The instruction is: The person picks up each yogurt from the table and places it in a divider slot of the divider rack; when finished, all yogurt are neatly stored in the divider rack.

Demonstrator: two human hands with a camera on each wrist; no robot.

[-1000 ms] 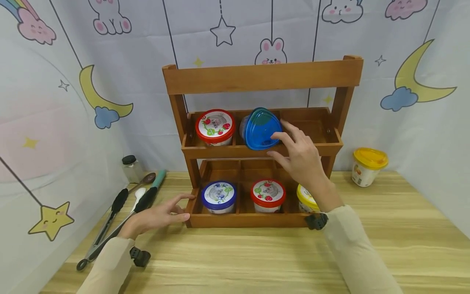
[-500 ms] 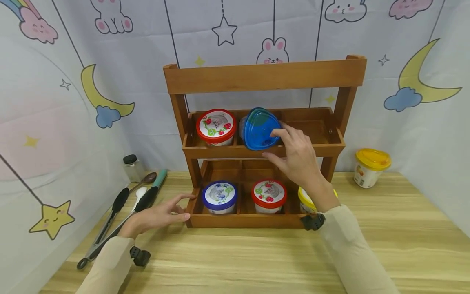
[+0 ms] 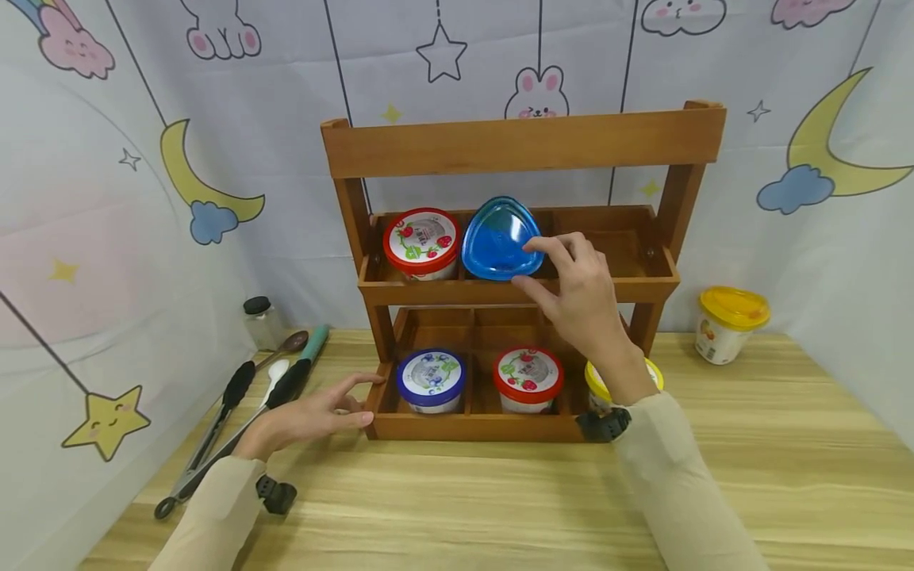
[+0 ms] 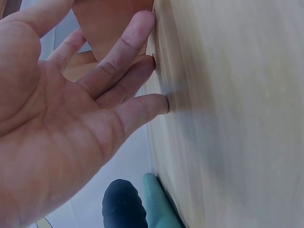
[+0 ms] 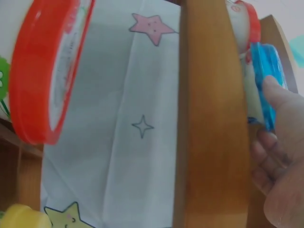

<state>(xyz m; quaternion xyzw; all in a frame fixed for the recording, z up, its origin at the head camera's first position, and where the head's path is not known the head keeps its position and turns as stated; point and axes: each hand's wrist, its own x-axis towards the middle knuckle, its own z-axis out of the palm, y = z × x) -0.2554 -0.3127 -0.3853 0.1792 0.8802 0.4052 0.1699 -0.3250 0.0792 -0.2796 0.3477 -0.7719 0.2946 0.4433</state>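
Observation:
On the upper tier of a two-tier wooden rack (image 3: pixel 524 144), a tub with a rounded-triangular blue lid (image 3: pixel 500 242) tilts its lid toward me, beside a red-lidded tub (image 3: pixel 423 242). My right hand (image 3: pixel 581 297) grips the blue-lidded tub at its right side, index finger on the lid and thumb at the lower edge. In the right wrist view the thumb lies against the blue lid (image 5: pixel 267 78), with the other fingers curled below it. My left hand (image 3: pixel 314 416) touches the rack's lower left end with loosely spread fingers; its palm (image 4: pixel 57 128) holds nothing.
The lower tier bears a blue-rimmed tub (image 3: pixel 432 381), a red-lidded tub (image 3: pixel 528 379) and a yellow-lidded tub (image 3: pixel 598 387) partly behind my right wrist. Another yellow-lidded tub (image 3: pixel 731 323) stands right of the rack. Tongs (image 3: pixel 282 388), spoons and a jar (image 3: pixel 263 321) are at left.
The blue-lidded tub has turned so its lid faces me more squarely, its point upward. My right hand has shifted slightly left with it. The left hand stays at the rack.

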